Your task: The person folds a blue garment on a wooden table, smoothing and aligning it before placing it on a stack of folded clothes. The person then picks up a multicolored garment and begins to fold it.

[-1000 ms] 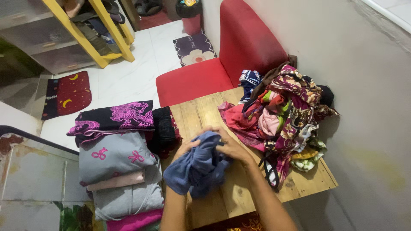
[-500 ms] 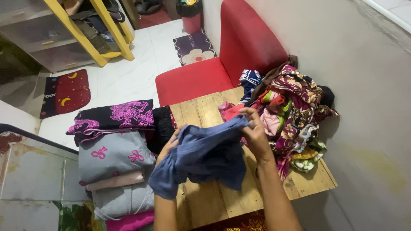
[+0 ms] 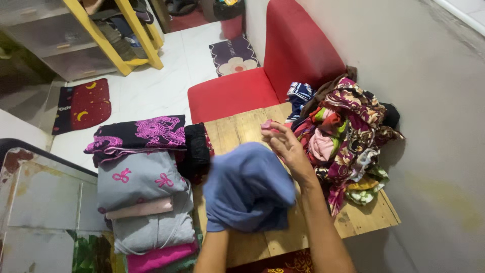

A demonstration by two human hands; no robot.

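A blue garment (image 3: 247, 187) is draped over my left hand, which is hidden inside it; only my left forearm (image 3: 212, 250) shows below the cloth. My right hand (image 3: 284, 147) is at the garment's upper right edge with its fingers spread and nothing gripped in them. Both are above the front half of a low wooden table (image 3: 235, 129). Right of my right hand, a heap of unfolded, colourful clothes (image 3: 348, 131) covers the table's far right side against the wall.
A stack of folded clothes (image 3: 141, 177), grey, pink and black with magenta print, lies left of the table. A red seat (image 3: 230, 93) stands behind the table. On the white floor are a red mat (image 3: 83, 103), a flower mat (image 3: 235, 53) and a yellow shelf (image 3: 101, 35).
The garment was bunched between both hands, then stretched out between them. Now my right hand has let go of it and it hangs over my left hand.
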